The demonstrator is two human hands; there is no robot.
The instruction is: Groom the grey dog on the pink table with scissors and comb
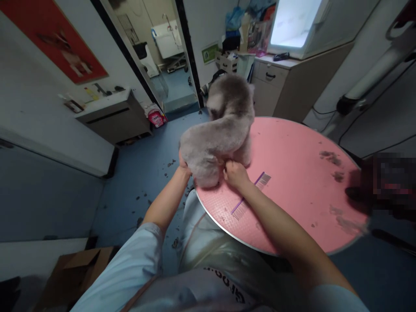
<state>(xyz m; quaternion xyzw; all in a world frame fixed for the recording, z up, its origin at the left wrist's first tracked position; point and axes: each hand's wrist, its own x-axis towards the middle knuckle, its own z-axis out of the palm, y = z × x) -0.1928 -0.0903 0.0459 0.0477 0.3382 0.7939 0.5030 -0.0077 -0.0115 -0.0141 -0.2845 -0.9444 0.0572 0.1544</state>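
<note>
A grey, close-trimmed dog (pixel 216 136) stands at the left edge of a round pink table (pixel 289 160), its head turned away from me. My left hand (pixel 183 164) rests against the dog's rear; its fingers are hidden behind the body. Beneath the belly, near the hind leg, my right hand (pixel 236 174) is closed with its fingers curled. Whatever it may hold there is too hidden to make out. A purple-backed metal comb (pixel 236 208) lies on the table, partly covered by my right forearm.
Tufts of cut hair (pixel 330 157) lie on the table's right side, and more are scattered on the blue floor (pixel 125 195). A drawer cabinet (pixel 273 82) stands behind the table. At lower left is a cardboard box (pixel 69 277). A dark, partly blurred shape (pixel 364 186) adjoins the right edge.
</note>
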